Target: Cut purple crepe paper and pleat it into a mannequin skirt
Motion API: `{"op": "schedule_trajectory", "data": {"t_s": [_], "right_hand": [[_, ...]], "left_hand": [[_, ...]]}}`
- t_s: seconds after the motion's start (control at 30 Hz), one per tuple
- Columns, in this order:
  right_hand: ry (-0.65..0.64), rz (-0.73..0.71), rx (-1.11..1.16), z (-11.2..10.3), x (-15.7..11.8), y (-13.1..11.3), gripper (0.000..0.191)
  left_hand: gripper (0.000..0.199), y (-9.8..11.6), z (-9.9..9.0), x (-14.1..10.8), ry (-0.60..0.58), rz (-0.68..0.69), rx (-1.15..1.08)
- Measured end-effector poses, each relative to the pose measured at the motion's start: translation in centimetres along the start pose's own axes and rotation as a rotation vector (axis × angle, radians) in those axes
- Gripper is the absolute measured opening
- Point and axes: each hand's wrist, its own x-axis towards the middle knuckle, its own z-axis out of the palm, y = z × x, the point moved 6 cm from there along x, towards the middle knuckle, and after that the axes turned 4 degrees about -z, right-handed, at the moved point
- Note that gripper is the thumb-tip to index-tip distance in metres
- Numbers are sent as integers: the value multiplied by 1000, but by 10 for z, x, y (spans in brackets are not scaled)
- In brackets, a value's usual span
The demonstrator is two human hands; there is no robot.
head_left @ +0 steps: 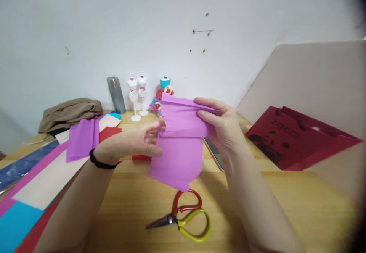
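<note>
A folded sheet of purple crepe paper hangs in the air above the wooden table, its lower flap dangling. My right hand pinches its upper right part between thumb and fingers. At the paper's left edge is my left hand, with thumb and fingers apart; the fingertips are partly behind the paper or right beside it. Below the paper lie scissors with one red and one yellow handle, blades pointing left. A black band is on my left wrist.
Coloured paper strips and folded purple paper lie at left, near a brown cloth. Behind stand a grey bottle, white mannequins and a decorated one. A phone and red bag are right.
</note>
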Motion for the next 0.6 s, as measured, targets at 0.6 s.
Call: {"op": "schedule_trajectory", "data": {"t_s": [0.6], "right_hand": [[-91, -44, -90, 13, -4, 11, 34]], "left_hand": [[51, -5, -19, 0, 388, -4, -7]]}}
